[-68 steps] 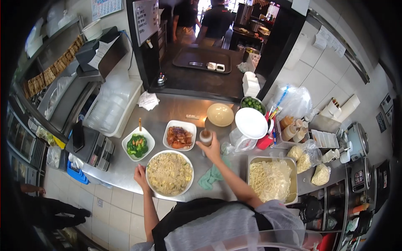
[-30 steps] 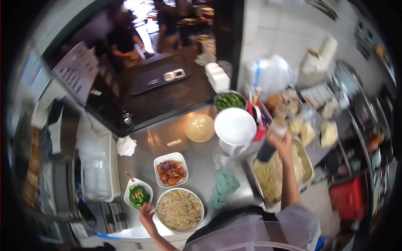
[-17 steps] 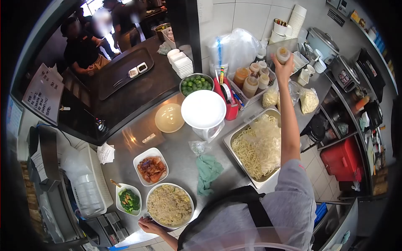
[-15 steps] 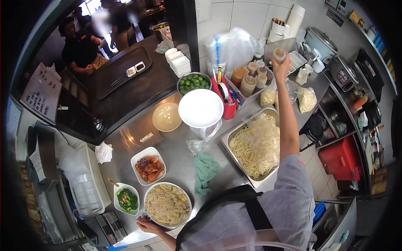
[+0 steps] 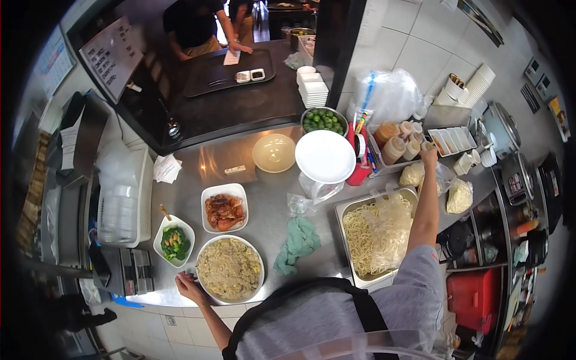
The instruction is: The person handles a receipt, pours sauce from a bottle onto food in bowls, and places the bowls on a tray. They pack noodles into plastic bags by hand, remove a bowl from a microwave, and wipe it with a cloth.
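Note:
My right hand [image 5: 428, 156] is closed on a squeeze bottle [image 5: 426, 146] at the right end of a bin of sauce bottles [image 5: 394, 150]. My left hand [image 5: 190, 288] is by the counter's front edge, fingers loosely apart, beside a round bowl of fried rice [image 5: 230, 268]. Left of that bowl sits a white dish of greens [image 5: 175, 242]; behind it, a square bowl holds glazed meat [image 5: 224, 208]. Under my right forearm lies a metal tray of noodles [image 5: 367, 234], partly covered by clear plastic.
Limes [image 5: 324, 120], a stack of white plates [image 5: 325, 157], a beige bowl [image 5: 273, 153] and a green cloth [image 5: 297, 245] are on the counter. Left is a basket of plastic lids [image 5: 144, 198]. Beyond the window, a person's hand [image 5: 240, 47] reaches over a dark tray [image 5: 264, 63].
My right hand has lowered the bottle from above the white containers to the sauce bin. The view has turned, shifting the counter. Across the window, a paper slip now lies under a person's hand.

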Motion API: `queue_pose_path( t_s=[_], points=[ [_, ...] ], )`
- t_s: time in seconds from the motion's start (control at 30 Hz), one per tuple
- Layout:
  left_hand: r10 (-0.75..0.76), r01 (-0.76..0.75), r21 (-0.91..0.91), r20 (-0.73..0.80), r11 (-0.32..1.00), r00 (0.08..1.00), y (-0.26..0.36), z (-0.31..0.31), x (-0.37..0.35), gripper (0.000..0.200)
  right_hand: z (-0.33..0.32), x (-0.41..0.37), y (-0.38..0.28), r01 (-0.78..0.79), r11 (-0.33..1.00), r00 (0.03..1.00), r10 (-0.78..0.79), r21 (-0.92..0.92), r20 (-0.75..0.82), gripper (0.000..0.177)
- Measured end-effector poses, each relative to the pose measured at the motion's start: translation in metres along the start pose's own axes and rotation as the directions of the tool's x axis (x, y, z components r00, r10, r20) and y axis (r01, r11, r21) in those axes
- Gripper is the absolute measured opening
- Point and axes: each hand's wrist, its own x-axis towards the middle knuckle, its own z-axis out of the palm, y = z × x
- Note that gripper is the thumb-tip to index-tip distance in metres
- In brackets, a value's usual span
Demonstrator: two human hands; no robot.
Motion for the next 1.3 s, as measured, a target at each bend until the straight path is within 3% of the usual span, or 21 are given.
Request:
queue_pose_path(
  t_s=[0.1, 0.17, 0.23, 0.27, 0.33, 0.37, 0.4, 0.43, 0.5, 0.53, 0.57, 0.63, 0.7, 0.73, 0.77, 0.8, 0.87, 1.0, 1.07, 1.13, 1.3],
  points=[
    [0.046, -0.046, -0.032, -0.001, 0.998, 0.999, -0.005, -0.001, 0.001, 0.028, -0.018, -0.048, -0.061, 0.083, 0.996, 0.912, -0.064, 0.029, -0.404, 0.063],
    [0.050, -0.047, 0.062, -0.043, 0.997, 0.998, -0.005, -0.006, 0.003, 0.028, -0.038, -0.099, -0.105, 0.547, 0.834, 0.655, -0.368, 0.077, -0.660, 0.053],
    [0.027, -0.025, 0.045, -0.051, 0.999, 0.998, -0.013, -0.003, 0.003, 0.028, -0.046, -0.175, -0.163, 0.749, 0.519, 0.647, -0.444, 0.411, -0.619, 0.032],
    [0.042, -0.039, 0.080, -0.037, 0.996, 0.998, -0.010, -0.003, 0.002, 0.029, -0.061, -0.241, -0.203, 0.700, 0.493, 0.713, -0.514, 0.517, -0.476, 0.025],
    [-0.015, 0.015, 0.011, -0.022, 1.000, 1.000, -0.001, 0.000, -0.002, 0.030, -0.008, -0.310, -0.225, 0.062, 0.159, 0.753, -0.655, 0.985, 0.058, 0.020],
    [-0.007, 0.008, 0.025, -0.030, 1.000, 1.000, -0.001, 0.006, -0.006, 0.031, 0.027, -0.343, -0.249, 0.707, 0.119, 0.377, -0.898, 0.697, -0.229, 0.024],
    [0.008, -0.006, 0.053, -0.043, 0.999, 0.999, 0.003, 0.007, -0.008, 0.032, 0.024, -0.384, -0.279, 0.437, 0.107, 0.270, -0.963, 0.893, -0.017, 0.026],
    [0.032, -0.027, 0.090, -0.059, 0.996, 0.998, 0.011, 0.004, -0.006, 0.033, 0.049, -0.403, -0.296, 0.618, 0.129, 0.098, -0.991, 0.776, 0.087, 0.028],
    [0.000, -0.002, 0.094, 0.015, 0.996, 1.000, 0.008, -0.004, -0.008, 0.037, 0.145, -0.435, -0.302, 0.817, 0.244, 0.090, -0.949, 0.522, 0.303, 0.030],
    [0.076, -0.074, 0.237, 0.000, 0.969, 0.997, 0.009, -0.005, -0.011, 0.037, 0.195, -0.444, -0.295, 0.798, 0.200, 0.101, -0.974, 0.568, 0.201, 0.030],
    [0.123, -0.111, 0.205, -0.048, 0.972, 0.991, 0.001, -0.004, -0.009, 0.037, 0.222, -0.447, -0.299, 0.761, 0.232, 0.062, -0.955, 0.606, 0.289, 0.033],
    [0.134, -0.111, 0.180, -0.119, 0.977, 0.984, -0.033, -0.011, 0.009, 0.036, 0.246, -0.460, -0.287, 0.894, 0.014, 0.027, -0.999, 0.448, -0.024, 0.026],
    [0.134, -0.131, 0.044, -0.072, 0.990, 0.988, -0.013, -0.016, 0.006, 0.032, 0.223, -0.461, -0.285, 0.607, 0.294, 0.003, -0.930, 0.738, 0.368, 0.020],
    [0.091, -0.101, -0.092, -0.112, 0.991, 0.990, -0.003, -0.003, -0.007, 0.031, 0.251, -0.457, -0.278, 0.578, 0.400, 0.010, -0.875, 0.711, 0.483, 0.015],
    [0.051, -0.062, -0.132, -0.082, 0.989, 0.995, -0.007, -0.003, -0.007, 0.030, 0.289, -0.454, -0.263, 0.616, 0.366, 0.091, -0.913, 0.698, 0.399, 0.013],
    [0.008, -0.016, -0.164, -0.051, 0.986, 0.999, -0.011, -0.010, -0.004, 0.030, 0.254, -0.451, -0.261, 0.633, 0.323, 0.023, -0.916, 0.704, 0.400, 0.015],
    [0.013, -0.033, -0.248, -0.084, 0.968, 0.996, -0.014, -0.010, -0.001, 0.028, 0.207, -0.464, -0.258, 0.284, 0.737, 0.198, -0.670, 0.613, 0.715, 0.021],
    [-0.074, 0.054, -0.192, -0.096, 0.980, 0.993, -0.078, -0.067, 0.031, 0.033, 0.204, -0.481, -0.234, -0.035, 0.790, 0.164, -0.600, 0.612, 0.783, 0.029],
    [-0.053, 0.042, -0.279, -0.033, 0.960, 0.998, 0.008, -0.077, 0.019, 0.027, 0.193, -0.484, -0.233, -0.196, 0.798, 0.109, -0.560, 0.570, 0.821, 0.038],
    [0.038, -0.066, -0.185, -0.149, 0.980, 0.988, 0.031, -0.072, 0.022, 0.029, 0.182, -0.487, -0.236, -0.315, 0.811, 0.083, -0.494, 0.493, 0.866, 0.041],
    [0.085, -0.101, 0.279, 0.070, 0.955, 0.994, 0.016, -0.052, 0.026, 0.029, 0.194, -0.497, -0.228, -0.426, 0.735, 0.145, -0.520, 0.527, 0.842, 0.043]
  ],
)
